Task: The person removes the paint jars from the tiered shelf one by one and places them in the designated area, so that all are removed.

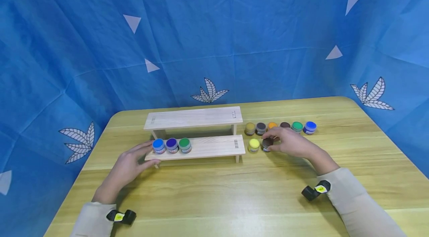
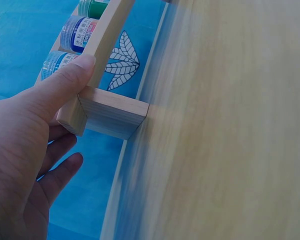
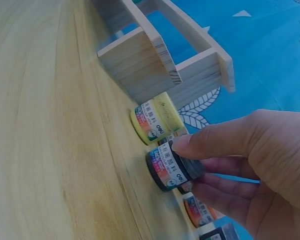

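My left hand (image 1: 128, 164) grips the left end of the lower step of a two-step wooden shelf (image 1: 214, 147). Its thumb lies on the front edge and the other fingers reach around the end, as the left wrist view shows. Beside that thumb stand a light blue paint jar (image 1: 159, 146), a purple one (image 1: 172, 145) and a green one (image 1: 185, 145) in a row. On the table to the right of the shelf, my right hand (image 1: 293, 143) pinches a black paint jar (image 3: 165, 167) between thumb and fingers. A yellow paint jar (image 1: 253, 145) stands just left of it.
Behind the right hand runs a row of several paint jars, from an ochre one (image 1: 250, 128) to a blue one (image 1: 310, 127). The shelf's upper step (image 1: 194, 117) is bare. A blue patterned cloth (image 1: 214, 36) hangs along the table's back edge.
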Motion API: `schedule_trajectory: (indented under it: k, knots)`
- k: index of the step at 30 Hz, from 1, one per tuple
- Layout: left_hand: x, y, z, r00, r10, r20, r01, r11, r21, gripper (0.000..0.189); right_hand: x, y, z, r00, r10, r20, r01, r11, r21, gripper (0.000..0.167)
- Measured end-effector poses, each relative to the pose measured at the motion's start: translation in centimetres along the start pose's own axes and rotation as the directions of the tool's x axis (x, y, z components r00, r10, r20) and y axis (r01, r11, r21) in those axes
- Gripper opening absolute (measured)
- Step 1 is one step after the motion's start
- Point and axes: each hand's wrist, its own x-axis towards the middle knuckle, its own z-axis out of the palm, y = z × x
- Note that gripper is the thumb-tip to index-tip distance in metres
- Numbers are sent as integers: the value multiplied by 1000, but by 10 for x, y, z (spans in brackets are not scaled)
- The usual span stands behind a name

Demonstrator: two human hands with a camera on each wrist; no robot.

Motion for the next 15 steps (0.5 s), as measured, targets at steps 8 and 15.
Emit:
schedule_trajectory:
  k: [8, 15]
  knots:
    - [-1, -2, 2, 1000, 4, -10, -4, 1000, -2, 53, 0, 0, -4, 1000, -2, 0, 2, 999, 45, 40]
    - [-1, -1, 0, 1000, 8, -9, -8, 1000, -5, 53, -3, -9, -12, 1000, 11, -27, -10, 1000, 20, 40]
